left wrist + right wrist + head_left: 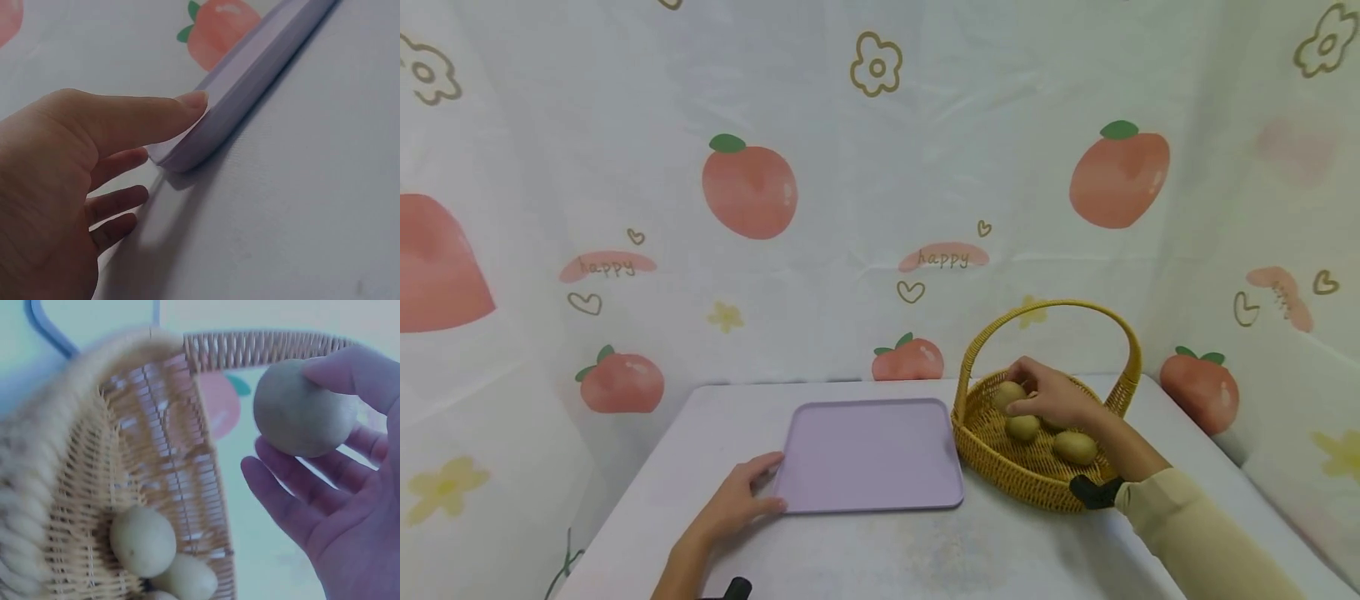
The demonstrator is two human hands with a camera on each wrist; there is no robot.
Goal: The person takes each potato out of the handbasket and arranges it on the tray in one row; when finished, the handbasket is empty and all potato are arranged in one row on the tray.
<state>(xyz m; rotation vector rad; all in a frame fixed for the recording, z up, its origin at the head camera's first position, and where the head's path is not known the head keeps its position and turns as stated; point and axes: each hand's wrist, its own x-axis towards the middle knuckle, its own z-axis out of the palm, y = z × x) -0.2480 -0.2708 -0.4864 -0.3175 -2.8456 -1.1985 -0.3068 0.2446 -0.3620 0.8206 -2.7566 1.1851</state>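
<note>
A lavender tray (868, 454) lies flat mid-table. My left hand (769, 492) rests at its near left corner. In the left wrist view the thumb of the left hand (170, 128) presses the rim of the tray (250, 81), with the other fingers relaxed beside it. A yellow wicker basket (992, 467) with a hoop handle stands right of the tray. My right hand (1026, 392) reaches into it and holds a brownish-green kiwi (1009, 393). In the right wrist view the right hand (294, 425) pinches the kiwi (300, 406) between thumb and fingers, above the basket (156, 444).
Two more kiwis (1022, 427) (1075, 447) lie in the basket, also seen from the right wrist (142, 540) (186, 578). A fruit-print curtain closes off the back and both sides of the white table (925, 550).
</note>
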